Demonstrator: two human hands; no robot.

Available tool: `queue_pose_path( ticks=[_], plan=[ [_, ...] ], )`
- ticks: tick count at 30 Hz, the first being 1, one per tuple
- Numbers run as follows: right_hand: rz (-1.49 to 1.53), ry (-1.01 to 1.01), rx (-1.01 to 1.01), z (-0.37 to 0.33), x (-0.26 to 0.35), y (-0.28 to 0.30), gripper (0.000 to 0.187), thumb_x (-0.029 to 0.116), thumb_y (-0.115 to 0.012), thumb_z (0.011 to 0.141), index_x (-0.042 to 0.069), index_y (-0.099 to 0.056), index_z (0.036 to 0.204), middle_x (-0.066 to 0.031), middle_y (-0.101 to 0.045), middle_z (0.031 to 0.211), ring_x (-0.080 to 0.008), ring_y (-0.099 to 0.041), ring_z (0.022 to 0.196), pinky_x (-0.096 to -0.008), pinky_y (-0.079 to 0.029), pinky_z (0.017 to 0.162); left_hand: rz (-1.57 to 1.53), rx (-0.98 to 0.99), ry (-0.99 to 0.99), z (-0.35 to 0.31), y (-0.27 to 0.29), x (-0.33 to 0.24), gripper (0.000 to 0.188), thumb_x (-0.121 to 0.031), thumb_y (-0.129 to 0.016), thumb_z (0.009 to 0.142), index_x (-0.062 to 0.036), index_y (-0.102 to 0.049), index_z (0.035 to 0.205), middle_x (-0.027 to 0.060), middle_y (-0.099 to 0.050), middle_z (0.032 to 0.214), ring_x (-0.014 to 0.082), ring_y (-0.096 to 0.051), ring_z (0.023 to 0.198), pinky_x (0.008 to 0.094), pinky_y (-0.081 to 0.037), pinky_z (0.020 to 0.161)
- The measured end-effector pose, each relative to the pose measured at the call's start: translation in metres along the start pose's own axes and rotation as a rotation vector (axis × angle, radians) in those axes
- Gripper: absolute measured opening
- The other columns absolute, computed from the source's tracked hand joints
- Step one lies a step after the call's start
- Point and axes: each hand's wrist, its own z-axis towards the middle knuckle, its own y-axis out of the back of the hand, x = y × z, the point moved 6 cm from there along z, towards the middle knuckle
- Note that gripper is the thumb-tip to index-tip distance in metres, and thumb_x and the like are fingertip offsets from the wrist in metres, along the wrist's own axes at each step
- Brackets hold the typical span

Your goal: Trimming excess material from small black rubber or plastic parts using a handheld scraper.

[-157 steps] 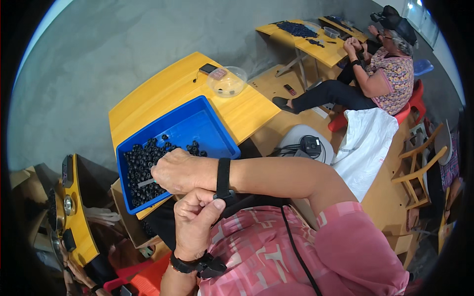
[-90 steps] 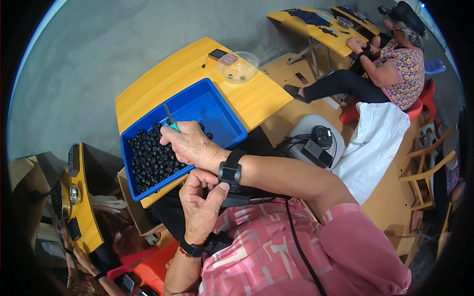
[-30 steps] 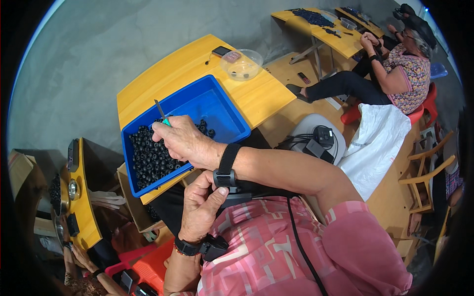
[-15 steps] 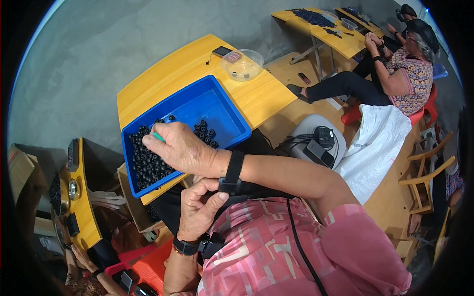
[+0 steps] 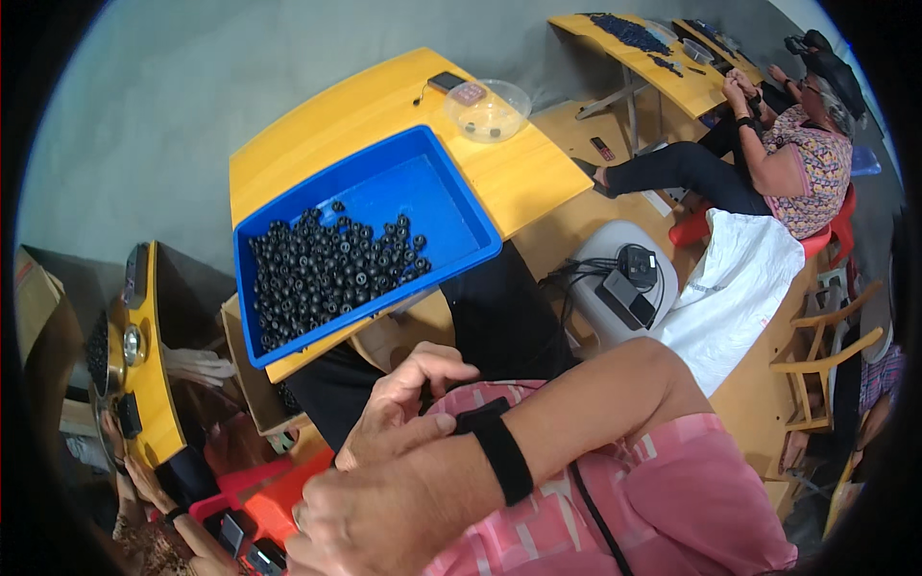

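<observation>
My right hand [image 5: 379, 518], with a black strap [image 5: 504, 459] round its wrist, is drawn in low before my chest. Its fingers are curled; what they hold, if anything, is hidden. Just behind and above it my left hand [image 5: 399, 403] has thumb and forefinger apart, with nothing visible between them; its wrist is covered by the right hand. Beyond both hands, a blue plastic tray [image 5: 413, 173] rests partly on the yellow table. Many small round black parts with holes [image 5: 331, 264] are heaped in its near left portion.
On the yellow table [image 5: 317, 115] stand a clear round tub [image 5: 495, 110] and a dark phone-like device [image 5: 447, 82]. A grey stool [image 5: 624, 259] bears cables and a black device, beside a white sack [image 5: 740, 278]. A co-worker [image 5: 797, 163] sits at the far right; another person's hands [image 5: 144, 480] show lower left.
My right hand has drawn back from over the tray to my chest, and the green item in it is now out of sight. My left thumb and forefinger have spread apart.
</observation>
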Motion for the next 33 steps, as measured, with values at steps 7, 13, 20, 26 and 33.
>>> queue_pose_path(
  ticks=[7,13,20,26,33],
  plan=[
    [0.163,0.057,0.318,0.004,0.025,0.001,0.02,0.021,-0.065,0.095,0.002,-0.066,0.096,-0.002,-0.068,0.085,-0.0195,-0.066,0.066,-0.031,-0.052,0.058,0.18,0.21,-0.019,-0.01,-0.019,-0.027,0.027,-0.014,-0.076,0.083,-0.0005,-0.071,0.105,0.0131,-0.068,0.1,0.0254,-0.062,0.093,0.0379,-0.048,0.085],
    [0.201,0.021,0.359,0.001,0.032,-0.006,0.019,0.021,-0.065,0.095,0.002,-0.066,0.096,-0.0022,-0.068,0.085,-0.0195,-0.066,0.067,-0.0311,-0.052,0.058,0.153,0.1,0.014,-0.011,-0.024,-0.03,0.029,-0.013,-0.072,0.084,0.0024,-0.072,0.108,0.0137,-0.067,0.1,0.0234,-0.062,0.089,0.0361,-0.048,0.082],
    [0.216,-0.038,0.383,-0.003,0.026,-0.002,0.019,0.021,-0.066,0.095,0.002,-0.066,0.096,-0.0024,-0.068,0.086,-0.0194,-0.067,0.068,-0.0311,-0.053,0.059,-0.035,0.18,0.106,-0.011,-0.032,-0.038,0.036,-0.009,-0.068,0.08,0.0023,-0.074,0.114,0.0148,-0.062,0.111,0.0219,-0.057,0.1,0.0324,-0.046,0.086],
    [0.212,-0.069,0.405,-0.005,0.031,-0.004,0.018,0.021,-0.066,0.095,0.003,-0.066,0.096,-0.0025,-0.068,0.086,-0.0194,-0.067,0.069,-0.0311,-0.053,0.06,0.029,0.209,-0.033,-0.004,-0.036,-0.044,0.026,-0.021,-0.077,0.086,0.0024,-0.074,0.095,0.0146,-0.066,0.1,0.0243,-0.063,0.093,0.0353,-0.049,0.083],
    [0.223,-0.099,0.428,-0.005,0.03,-0.008,0.018,0.021,-0.066,0.094,0.003,-0.067,0.096,-0.0027,-0.068,0.086,-0.0193,-0.067,0.07,-0.0312,-0.053,0.061,0.044,0.303,-0.027,0.001,-0.042,-0.041,0.02,-0.014,-0.078,0.085,0.0014,-0.07,0.095,0.0135,-0.065,0.099,0.0234,-0.062,0.093,0.034,-0.048,0.082]
  ],
)
